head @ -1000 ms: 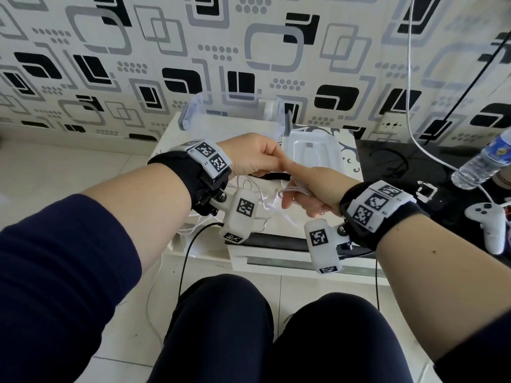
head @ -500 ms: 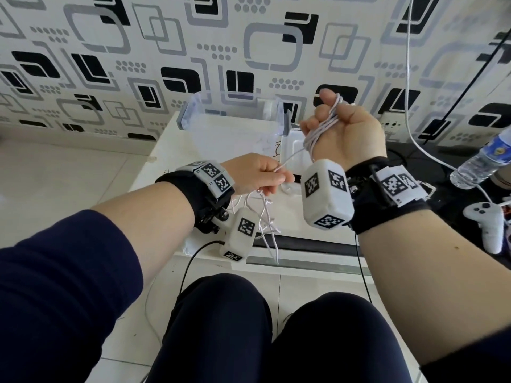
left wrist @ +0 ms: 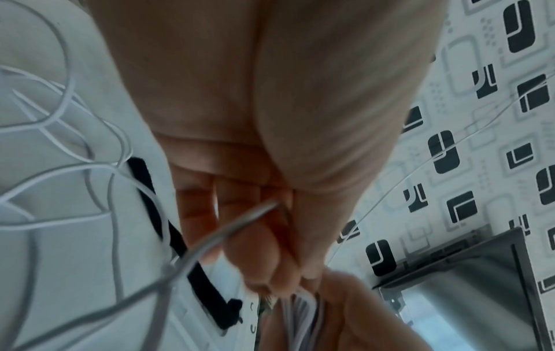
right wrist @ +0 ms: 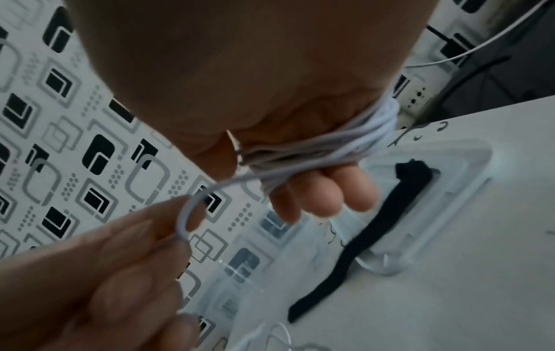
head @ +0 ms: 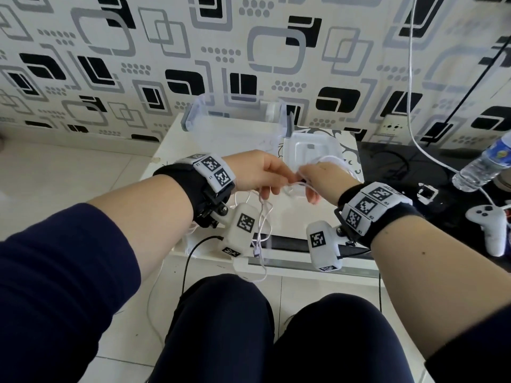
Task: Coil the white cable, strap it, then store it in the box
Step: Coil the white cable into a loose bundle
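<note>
Currently logged: your right hand (right wrist: 303,152) had the cable (right wrist: 324,147) wound round its fingers above the table (head: 318,217), your left hand (head: 257,172) pinched the loose run, and slack there could have let turns slip off.

Water bottle (head: 482,164) and white game controller (head: 490,226) on dark tabletop (head: 392,172)

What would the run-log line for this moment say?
stage: coiling | right hand: cable wound round fingers | left hand: pinches cable | strap: on table, untouched | box: open
</note>
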